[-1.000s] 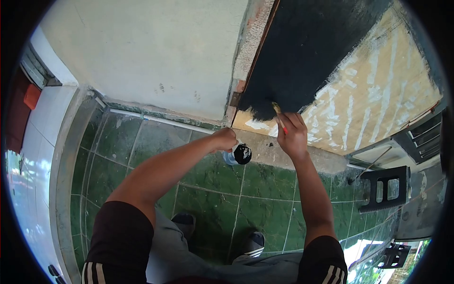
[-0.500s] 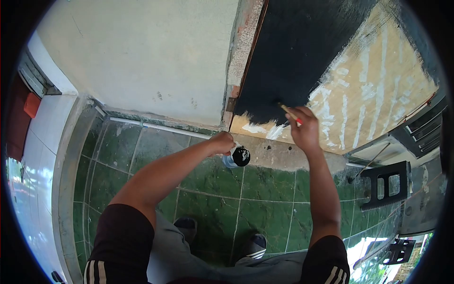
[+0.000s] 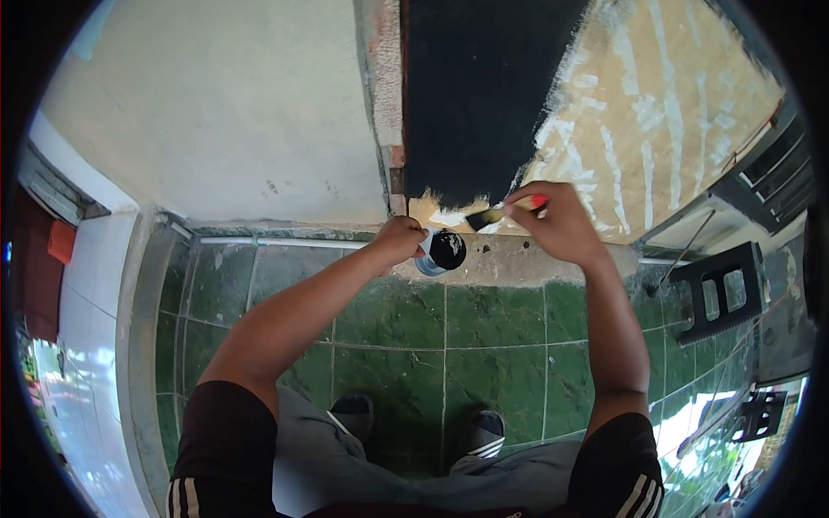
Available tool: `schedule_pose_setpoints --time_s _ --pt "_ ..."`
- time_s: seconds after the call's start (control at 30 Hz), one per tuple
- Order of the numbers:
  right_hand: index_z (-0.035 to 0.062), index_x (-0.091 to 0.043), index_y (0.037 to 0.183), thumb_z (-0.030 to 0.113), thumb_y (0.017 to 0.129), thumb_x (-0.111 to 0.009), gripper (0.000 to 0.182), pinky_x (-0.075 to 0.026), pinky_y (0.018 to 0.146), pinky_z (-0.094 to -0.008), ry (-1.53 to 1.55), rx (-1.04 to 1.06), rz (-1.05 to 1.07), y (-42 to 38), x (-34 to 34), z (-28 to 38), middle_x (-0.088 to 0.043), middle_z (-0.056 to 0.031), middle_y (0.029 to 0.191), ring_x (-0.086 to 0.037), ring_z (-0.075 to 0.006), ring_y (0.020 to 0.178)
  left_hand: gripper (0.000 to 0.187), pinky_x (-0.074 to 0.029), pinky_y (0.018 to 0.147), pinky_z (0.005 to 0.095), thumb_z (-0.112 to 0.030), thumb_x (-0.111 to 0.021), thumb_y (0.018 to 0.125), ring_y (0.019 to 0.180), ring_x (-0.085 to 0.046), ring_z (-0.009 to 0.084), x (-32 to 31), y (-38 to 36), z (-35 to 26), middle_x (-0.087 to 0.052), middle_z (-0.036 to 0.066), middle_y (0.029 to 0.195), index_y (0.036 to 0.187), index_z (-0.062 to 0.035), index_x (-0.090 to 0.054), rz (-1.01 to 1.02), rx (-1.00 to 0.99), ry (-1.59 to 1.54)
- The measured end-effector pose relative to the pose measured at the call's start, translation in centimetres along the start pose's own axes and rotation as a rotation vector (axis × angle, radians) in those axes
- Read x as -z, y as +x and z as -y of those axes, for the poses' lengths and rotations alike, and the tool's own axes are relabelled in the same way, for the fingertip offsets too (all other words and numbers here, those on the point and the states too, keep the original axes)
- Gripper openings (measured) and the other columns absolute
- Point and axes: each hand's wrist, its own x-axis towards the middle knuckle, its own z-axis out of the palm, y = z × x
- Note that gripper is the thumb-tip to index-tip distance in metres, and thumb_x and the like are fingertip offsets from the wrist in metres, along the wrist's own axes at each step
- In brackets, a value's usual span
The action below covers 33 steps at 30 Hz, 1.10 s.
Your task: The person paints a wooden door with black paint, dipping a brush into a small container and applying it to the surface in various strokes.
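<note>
My left hand (image 3: 401,242) grips the rim of a small clear container of black paint (image 3: 447,249), fingers closed on its left side. In my right hand (image 3: 557,223) is a paintbrush (image 3: 486,218), its handle red-tipped and its dark bristles angled left, a little to the right of the container and above it. Behind them stands a board (image 3: 492,95), coated black on its left part. Its right part is tan with white streaks (image 3: 643,129). A ragged tan and white strip runs along the bottom of the black area.
Green floor tiles (image 3: 496,315) lie under my feet. A white pipe (image 3: 285,243) runs along the base of the pale wall (image 3: 216,121). At the right is a black plastic step stool (image 3: 721,292), with a thin stick (image 3: 689,246) beside it.
My right hand has drawn the brush down and left, off the black surface and towards the container. The container has risen slightly in view, and the view itself has shifted.
</note>
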Motion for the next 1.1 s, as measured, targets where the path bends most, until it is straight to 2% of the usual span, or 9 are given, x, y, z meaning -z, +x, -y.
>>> schedule_pose_setpoints --time_s 0.13,0.23,0.43,0.63,0.73,0.83,0.93,1.03,1.1 --pt "0.0004 -0.073 0.089 0.019 0.083 -0.076 0.020 -0.052 0.066 -0.0377 -0.064 -0.026 0.170 -0.1 -4.2 -1.8 -0.069 -0.0191 0.076 -0.067 -0.0300 0.068 0.027 -0.058 0.076 0.0282 -0.021 -0.061 0.101 0.082 -0.068 0.0165 -0.8 -0.7 -1.2 -0.065 0.009 0.095 0.103 0.0054 -0.066 0.003 -0.066 0.086" --pt "0.0009 -0.072 0.086 0.019 0.083 -0.075 0.019 -0.053 0.069 -0.0409 -0.068 -0.023 0.194 -0.2 -6.9 -2.8 -0.068 -0.0210 0.077 -0.068 -0.0355 0.072 0.028 -0.057 0.075 0.0282 -0.022 -0.061 0.100 0.083 -0.069 0.0171 -1.6 -2.0 -2.5 -0.066 0.009 0.096 0.101 0.0057 -0.066 -0.002 -0.070 0.071" --pt "0.0003 -0.070 0.082 0.015 0.080 -0.071 0.015 -0.055 0.074 -0.0463 -0.247 0.193 0.089 0.0 -11.5 -7.3 -0.068 -0.0219 0.079 -0.068 -0.0402 0.080 0.027 -0.057 0.075 0.0285 -0.020 -0.061 0.100 0.082 -0.069 0.0179 -2.7 -1.9 -2.2 -0.066 0.010 0.096 0.098 0.0060 -0.066 0.004 -0.078 0.026" --pt "0.0001 -0.069 0.079 0.015 0.080 -0.071 0.015 -0.055 0.074 -0.0476 -0.214 0.098 0.101 0.2 -11.1 -6.2 -0.068 -0.0216 0.082 -0.067 -0.0419 0.080 0.026 -0.058 0.075 0.0291 -0.019 -0.061 0.100 0.081 -0.069 0.0183 -2.6 -1.9 -2.3 -0.066 0.010 0.096 0.096 0.0058 -0.066 0.019 -0.092 -0.002" --pt "-0.0002 -0.068 0.079 0.011 0.079 -0.072 0.012 -0.053 0.070 -0.0454 -0.224 0.172 0.089 0.0 -11.9 -6.7 -0.066 -0.0209 0.078 -0.065 -0.0406 0.074 0.026 -0.058 0.074 0.0296 -0.019 -0.060 0.100 0.080 -0.069 0.0186 -2.6 -2.1 -2.4 -0.066 0.011 0.094 0.096 0.0063 -0.066 0.004 -0.091 -0.006" --pt "-0.0002 -0.069 0.079 0.013 0.081 -0.071 0.014 -0.055 0.072 -0.0456 -0.218 0.260 0.084 -0.3 -11.1 -5.7 -0.068 -0.0200 0.081 -0.067 -0.0396 0.074 0.026 -0.058 0.073 0.0304 -0.019 -0.060 0.100 0.079 -0.069 0.0189 -2.3 -2.3 -2.9 -0.066 0.011 0.093 0.096 0.0070 -0.066 -0.047 -0.066 -0.024" --pt "0.0002 -0.071 0.083 0.015 0.082 -0.073 0.015 -0.054 0.067 -0.0421 -0.059 0.161 0.060 -0.6 -9.3 -3.3 -0.068 -0.0186 0.077 -0.067 -0.0367 0.069 0.027 -0.057 0.071 0.0313 -0.019 -0.060 0.100 0.079 -0.070 0.0193 -2.1 -2.3 -2.6 -0.066 0.012 0.092 0.096 0.0081 -0.065 -0.093 -0.039 -0.026" --pt "0.0010 -0.074 0.093 0.018 0.085 -0.076 0.019 -0.051 0.058 -0.0347 -0.068 0.027 -0.036 -0.5 -8.3 -2.8 -0.067 -0.0145 0.069 -0.067 -0.0231 0.061 0.028 -0.057 0.069 0.0316 -0.019 -0.061 0.100 0.078 -0.070 0.0196 -1.7 -1.6 -1.8 -0.065 0.013 0.092 0.097 0.0091 -0.065 -0.121 -0.054 -0.008" --pt "0.0009 -0.074 0.094 0.019 0.086 -0.075 0.020 -0.049 0.057 -0.0321 0.011 -0.164 -0.084 -0.1 -8.4 -4.4 -0.066 -0.0109 0.065 -0.065 -0.0179 0.059 0.028 -0.057 0.068 0.0313 -0.018 -0.060 0.099 0.078 -0.069 0.0195 -1.5 -1.0 -1.3 -0.065 0.013 0.092 0.097 0.0097 -0.064 -0.131 -0.058 -0.024"
